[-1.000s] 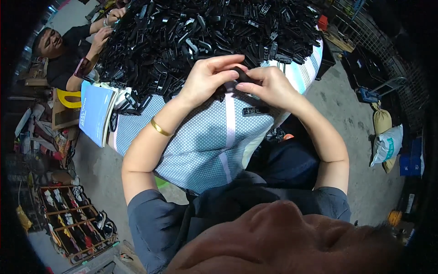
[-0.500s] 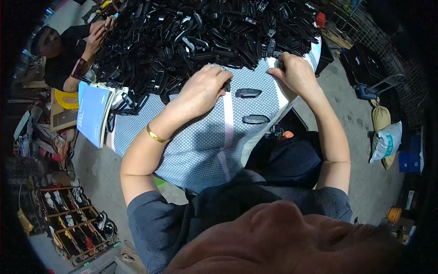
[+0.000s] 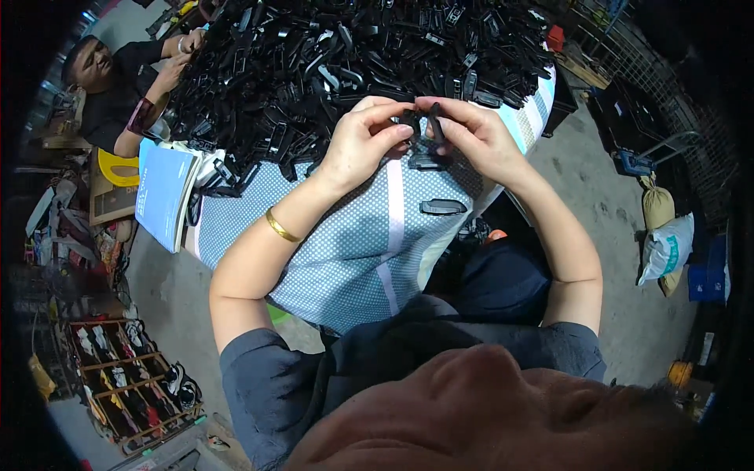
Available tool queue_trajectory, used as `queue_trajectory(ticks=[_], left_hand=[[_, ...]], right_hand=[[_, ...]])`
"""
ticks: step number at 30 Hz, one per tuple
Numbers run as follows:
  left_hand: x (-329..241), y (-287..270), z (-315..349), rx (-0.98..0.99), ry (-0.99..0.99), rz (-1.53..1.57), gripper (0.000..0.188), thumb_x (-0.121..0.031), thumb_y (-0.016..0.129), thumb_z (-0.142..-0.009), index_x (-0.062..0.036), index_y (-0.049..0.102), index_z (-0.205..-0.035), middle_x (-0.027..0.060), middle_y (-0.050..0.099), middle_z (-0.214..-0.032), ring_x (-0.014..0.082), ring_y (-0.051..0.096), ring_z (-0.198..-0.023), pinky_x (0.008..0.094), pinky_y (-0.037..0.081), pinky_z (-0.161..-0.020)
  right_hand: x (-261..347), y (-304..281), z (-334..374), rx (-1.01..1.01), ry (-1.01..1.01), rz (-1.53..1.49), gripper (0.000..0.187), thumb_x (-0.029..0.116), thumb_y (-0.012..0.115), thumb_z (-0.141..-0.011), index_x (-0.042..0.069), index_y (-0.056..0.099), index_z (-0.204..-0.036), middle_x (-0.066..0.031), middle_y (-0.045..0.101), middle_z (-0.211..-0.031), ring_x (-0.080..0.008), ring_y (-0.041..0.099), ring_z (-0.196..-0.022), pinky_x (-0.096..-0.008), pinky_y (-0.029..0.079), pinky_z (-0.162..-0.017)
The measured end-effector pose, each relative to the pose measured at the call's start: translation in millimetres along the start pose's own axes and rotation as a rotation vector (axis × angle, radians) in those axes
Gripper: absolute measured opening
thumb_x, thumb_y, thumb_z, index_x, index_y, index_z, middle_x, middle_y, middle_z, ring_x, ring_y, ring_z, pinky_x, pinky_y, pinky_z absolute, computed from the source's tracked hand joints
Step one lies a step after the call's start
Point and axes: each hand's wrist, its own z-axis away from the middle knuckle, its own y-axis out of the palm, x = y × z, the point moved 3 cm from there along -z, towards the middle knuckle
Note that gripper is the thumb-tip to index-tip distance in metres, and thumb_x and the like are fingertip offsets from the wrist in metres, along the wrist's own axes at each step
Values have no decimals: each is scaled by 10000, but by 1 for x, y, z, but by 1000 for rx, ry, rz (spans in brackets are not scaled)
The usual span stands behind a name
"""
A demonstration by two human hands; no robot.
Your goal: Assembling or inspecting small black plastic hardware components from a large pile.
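Note:
My left hand (image 3: 359, 144) and my right hand (image 3: 481, 141) meet over the cloth-covered table (image 3: 338, 235), at the near edge of a large heap of black plastic pieces (image 3: 267, 71). Between the right thumb and fingers stands a slim, elongated black plastic piece (image 3: 435, 124). The left thumb and fingers pinch a smaller dark piece, mostly hidden by the fingertips. Just below the hands lies one elongated black piece (image 3: 428, 162), and nearer to me another one (image 3: 443, 206), both flat on the cloth.
A blue-covered book (image 3: 166, 196) lies at the table's left edge. Beyond it a co-worker's hands (image 3: 179, 63) are at the heap's left side. Sacks (image 3: 664, 239) stand on the floor at right; a divided rack (image 3: 129, 385) is at lower left.
My right hand has moved left from the heap's right edge, bringing a black piece with it. My left hand has shifted slightly right and up, so both hands now meet.

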Motion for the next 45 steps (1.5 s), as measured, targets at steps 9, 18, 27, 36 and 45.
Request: queue_trajectory(ticks=[9,18,27,36,45], left_hand=[[-9,-3,1,-10,5,-97,308,-30,594,-821,15,586,-1125,74,618,-992,123,603,-852,232,507,-749],[8,-3,0,-45,-100,378,317,-73,547,-877,26,535,-1178,128,610,-1084,157,605,-930,267,490,-843],[3,-6,-2,28,-54,382,289,-91,526,-892,33,546,-1153,136,616,-1062,178,592,-962,288,461,-883],[-11,-11,-7,13,116,-468,321,-66,621,-797,-4,578,-1109,86,585,-1041,172,577,-893,260,476,-790],[-2,1,3,72,403,-1103,261,-74,669,-685,-3,589,-922,120,527,-927,289,481,-943,362,413,-828]], right_hand=[[5,6,0,-247,-411,590,163,11,623,-780,-17,651,-939,-83,611,-803,-135,602,-639,-220,485,-568],[-1,17,-3,-284,-262,474,196,99,672,-781,-29,601,-912,-87,634,-890,-144,618,-707,-252,495,-603],[-2,22,1,-177,-237,562,245,175,690,-772,-21,649,-914,-101,633,-687,-121,593,-604,-258,460,-548],[-16,-15,-6,114,-137,836,268,148,691,-706,4,648,-928,-140,621,-802,-247,603,-741,-330,462,-671],[-9,-26,-10,31,-283,767,237,165,670,-751,15,640,-932,-108,597,-795,-234,599,-713,-327,474,-644]])
